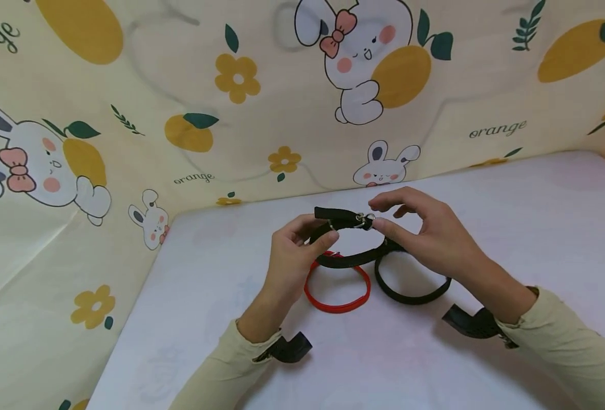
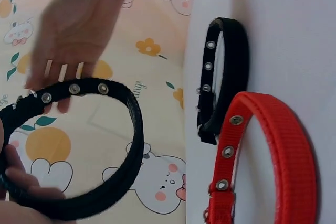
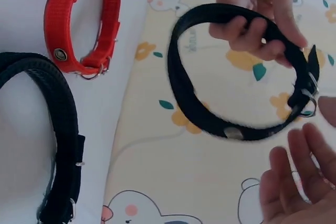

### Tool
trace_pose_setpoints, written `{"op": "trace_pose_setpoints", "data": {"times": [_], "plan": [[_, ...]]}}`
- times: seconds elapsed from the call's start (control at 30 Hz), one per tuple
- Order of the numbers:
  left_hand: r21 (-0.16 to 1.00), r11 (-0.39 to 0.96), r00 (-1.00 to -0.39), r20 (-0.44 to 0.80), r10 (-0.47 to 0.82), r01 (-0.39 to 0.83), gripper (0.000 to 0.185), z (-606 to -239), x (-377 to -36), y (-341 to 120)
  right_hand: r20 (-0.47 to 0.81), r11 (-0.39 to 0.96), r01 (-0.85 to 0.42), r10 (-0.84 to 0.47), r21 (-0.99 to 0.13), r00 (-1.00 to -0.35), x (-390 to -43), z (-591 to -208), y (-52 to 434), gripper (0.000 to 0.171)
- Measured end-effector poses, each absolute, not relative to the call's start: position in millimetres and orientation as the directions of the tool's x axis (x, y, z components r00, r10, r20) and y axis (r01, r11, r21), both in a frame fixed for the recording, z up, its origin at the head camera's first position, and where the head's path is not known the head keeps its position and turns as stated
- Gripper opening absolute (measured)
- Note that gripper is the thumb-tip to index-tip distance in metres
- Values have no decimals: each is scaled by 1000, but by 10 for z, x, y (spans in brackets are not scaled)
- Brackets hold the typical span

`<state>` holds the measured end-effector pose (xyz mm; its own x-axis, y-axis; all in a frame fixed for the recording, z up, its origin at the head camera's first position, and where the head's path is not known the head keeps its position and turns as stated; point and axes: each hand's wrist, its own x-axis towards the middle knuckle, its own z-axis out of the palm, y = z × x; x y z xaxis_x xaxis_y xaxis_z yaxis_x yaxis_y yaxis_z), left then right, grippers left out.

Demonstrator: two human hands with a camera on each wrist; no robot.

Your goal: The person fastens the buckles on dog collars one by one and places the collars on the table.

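Observation:
My left hand (image 1: 293, 259) grips a black collar (image 1: 354, 261) by its left side, thumb in front and fingers behind, holding it up over the white table. The collar is closed into a loop; metal eyelets show along its strap (image 2: 74, 88) in the left wrist view. Its metal buckle and D-ring (image 3: 311, 100) face my right hand (image 1: 438, 236). That hand is beside the buckle with its fingers spread and loosely bent, thumb tip right by the ring. In the right wrist view its fingers (image 3: 296, 166) have nothing between them.
Below the held collar, a red collar (image 1: 335, 308) stands as a loop on the white table (image 1: 205, 296). Another black collar (image 1: 412, 299) stands to its right. Behind the table hangs a cloth (image 1: 282, 119) printed with rabbits and oranges. Black straps sit at both wrists.

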<state>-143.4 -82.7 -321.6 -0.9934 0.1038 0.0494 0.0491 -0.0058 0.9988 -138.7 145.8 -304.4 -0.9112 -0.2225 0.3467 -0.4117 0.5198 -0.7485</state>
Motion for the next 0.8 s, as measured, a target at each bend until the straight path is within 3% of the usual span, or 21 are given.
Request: {"op": "trace_pose_setpoints", "data": {"times": [0.4,0.57,0.8], "plan": [[973,38,-960,218,177,228,27,-3274,-1385,-813,356,512,-523,-392,-681,-848,-1347,-2909,1190,33],[954,46,-942,282,180,295,25,-3302,-1398,-798,401,524,-546,-372,-654,-837,-1352,-2921,1156,28],[961,49,-946,258,197,272,27,-3300,-1402,-795,424,504,-539,-332,-675,-842,-1374,-2961,1178,26]]}}
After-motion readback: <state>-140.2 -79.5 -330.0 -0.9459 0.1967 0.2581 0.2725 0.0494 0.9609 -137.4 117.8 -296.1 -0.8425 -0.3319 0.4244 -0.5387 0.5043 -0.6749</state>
